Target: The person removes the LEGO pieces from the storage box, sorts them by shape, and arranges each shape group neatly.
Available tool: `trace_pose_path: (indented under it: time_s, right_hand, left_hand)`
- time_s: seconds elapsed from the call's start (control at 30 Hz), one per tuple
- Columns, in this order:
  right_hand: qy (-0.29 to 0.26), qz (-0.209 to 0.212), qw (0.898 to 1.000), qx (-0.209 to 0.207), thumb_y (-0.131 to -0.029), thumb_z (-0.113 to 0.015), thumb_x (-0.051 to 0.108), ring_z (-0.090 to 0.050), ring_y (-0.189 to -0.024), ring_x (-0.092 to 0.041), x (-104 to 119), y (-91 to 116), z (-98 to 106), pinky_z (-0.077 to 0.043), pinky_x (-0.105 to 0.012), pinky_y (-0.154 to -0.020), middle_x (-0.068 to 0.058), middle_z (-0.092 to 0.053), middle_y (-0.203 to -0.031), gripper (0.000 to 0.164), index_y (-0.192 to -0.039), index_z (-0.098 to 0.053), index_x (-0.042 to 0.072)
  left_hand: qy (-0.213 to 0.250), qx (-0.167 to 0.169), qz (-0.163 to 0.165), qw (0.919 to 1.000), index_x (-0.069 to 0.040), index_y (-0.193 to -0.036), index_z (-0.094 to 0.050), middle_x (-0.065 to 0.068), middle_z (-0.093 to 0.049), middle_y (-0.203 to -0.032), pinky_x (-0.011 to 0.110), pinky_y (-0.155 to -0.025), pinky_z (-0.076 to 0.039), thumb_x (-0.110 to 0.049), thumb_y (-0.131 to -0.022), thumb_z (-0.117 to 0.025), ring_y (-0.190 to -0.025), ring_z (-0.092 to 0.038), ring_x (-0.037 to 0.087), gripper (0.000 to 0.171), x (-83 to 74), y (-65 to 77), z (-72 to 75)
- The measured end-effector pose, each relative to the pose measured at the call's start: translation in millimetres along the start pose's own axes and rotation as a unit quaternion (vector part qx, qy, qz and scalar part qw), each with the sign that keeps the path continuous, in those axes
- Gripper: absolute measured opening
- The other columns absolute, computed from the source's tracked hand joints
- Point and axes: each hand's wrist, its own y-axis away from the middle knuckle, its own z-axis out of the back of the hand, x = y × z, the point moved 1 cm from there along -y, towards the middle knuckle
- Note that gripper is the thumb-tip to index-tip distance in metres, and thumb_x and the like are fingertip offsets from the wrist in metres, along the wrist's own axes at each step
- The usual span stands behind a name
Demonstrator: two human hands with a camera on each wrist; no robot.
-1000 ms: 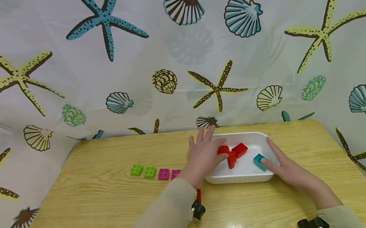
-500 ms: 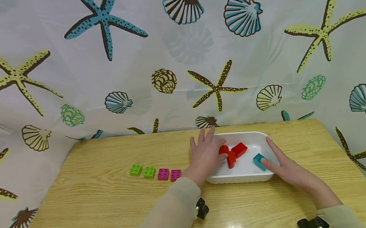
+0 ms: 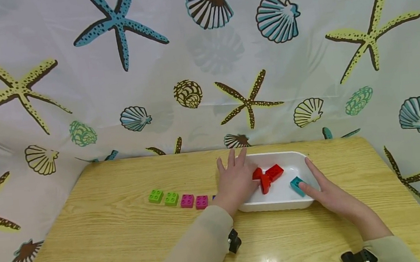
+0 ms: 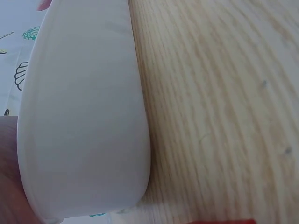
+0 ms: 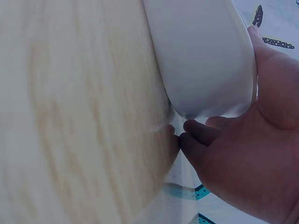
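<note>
– What is contained in the white, round-cornered plastic tray (image 3: 277,205)?
– A rectangular red studded brick (image 3: 275,172), a curved red plastic piece (image 3: 265,184), a second red piece (image 3: 257,174) partly covered, and a rectangular teal studded brick (image 3: 295,185) at the right end. Two lime-green square bricks (image 3: 171,198) and two magenta square bricks (image 3: 194,201) are lined up on the wooden tabletop (image 3: 117,241), left of the tray.
– Orientation?
– The tray's long axis is laid left to right. The teal brick is slanted, its near end pointed rightward; the red brick is slanted, its far end pointed rightward.
– State of each grip?
– The tray's right end is grasped by the right grip (image 3: 327,191), thumb over the rim. The left end is covered by the left grip (image 3: 236,182), fingers spread; whether anything is pinched cannot be told.
</note>
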Motion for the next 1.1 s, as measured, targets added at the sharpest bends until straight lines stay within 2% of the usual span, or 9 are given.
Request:
trace_pose_path:
  time_s: [0.27,0.57,0.73,0.87,0.93,1.0,1.1]
  right_hand:
    - [-0.002,0.006,1.0,0.001,-0.105,-0.051,0.045,0.004,-0.15,-0.049,0.3,-0.2,0.5,-0.009,-0.076,-0.11,-0.016,0.009,-0.168,0.084,-0.161,0.01,0.031]
    - [-0.003,0.006,1.0,-0.003,-0.104,-0.051,0.047,0.003,-0.15,-0.048,-1.6,-0.7,-0.3,-0.01,-0.075,-0.11,-0.016,0.007,-0.168,0.085,-0.162,0.009,0.032]
    - [-0.001,0.004,1.0,-0.003,-0.104,-0.051,0.048,0.003,-0.15,-0.048,-1.2,-0.9,-0.8,-0.01,-0.075,-0.11,-0.016,0.007,-0.168,0.085,-0.162,0.009,0.032]
    - [-0.002,0.004,1.0,-0.002,-0.104,-0.051,0.047,0.004,-0.15,-0.048,-1.3,-0.8,-0.9,-0.009,-0.076,-0.11,-0.016,0.007,-0.168,0.085,-0.161,0.009,0.033]
    - [-0.005,0.004,1.0,-0.002,-0.104,-0.051,0.047,0.004,-0.15,-0.048,-1.6,-0.9,-0.9,-0.009,-0.076,-0.11,-0.016,0.008,-0.168,0.084,-0.161,0.009,0.033]
    - [-0.006,0.002,1.0,-0.002,-0.104,-0.051,0.047,0.004,-0.15,-0.048,-2.1,-1.0,-0.9,-0.009,-0.076,-0.11,-0.015,0.008,-0.168,0.084,-0.161,0.009,0.034]
    - [-0.006,-0.001,1.0,-0.002,-0.104,-0.052,0.048,0.004,-0.15,-0.048,-2.2,-1.2,-0.7,-0.01,-0.076,-0.109,-0.015,0.008,-0.168,0.085,-0.161,0.009,0.035]
  left_hand:
    - [-0.007,-0.018,-0.005,0.9998,-0.038,-0.126,-0.07,0.003,-0.026,-0.165,0.07,-0.114,-0.013,-0.046,-0.09,-0.073,-0.151,-0.014,0.039,0.036,1.1,0.2,-2.7]
    - [0.014,-0.018,0.0,0.9997,-0.037,-0.118,-0.072,0.003,-0.026,-0.165,0.07,-0.115,-0.01,-0.04,-0.089,-0.077,-0.152,-0.013,0.038,0.029,2.1,0.2,-2.5]
    - [0.021,-0.018,0.0,0.9996,-0.038,-0.118,-0.073,0.003,-0.027,-0.165,0.07,-0.115,-0.008,-0.027,-0.092,-0.075,-0.152,-0.013,0.038,0.029,2.8,0.9,-2.8]
    - [0.029,-0.019,-0.002,0.9994,-0.04,-0.119,-0.072,0.003,-0.027,-0.164,0.07,-0.115,-0.009,-0.013,-0.093,-0.07,-0.152,-0.013,0.038,0.037,3.3,1.8,-2.2]
    - [0.033,-0.019,-0.003,0.9993,-0.04,-0.119,-0.071,0.003,-0.027,-0.164,0.069,-0.116,-0.01,-0.013,-0.094,-0.069,-0.152,-0.013,0.037,0.038,3.6,2.0,-1.9]
    - [0.043,-0.028,-0.001,0.9987,-0.038,-0.117,-0.072,0.004,-0.027,-0.164,0.069,-0.116,-0.01,-0.017,-0.094,-0.069,-0.152,-0.013,0.037,0.031,4.1,1.4,-2.6]
    - [0.045,-0.043,0.012,0.998,-0.032,-0.104,-0.072,0.006,-0.027,-0.164,0.068,-0.116,-0.009,-0.031,-0.095,-0.07,-0.151,-0.015,0.036,0.009,4.4,-0.3,-3.7]
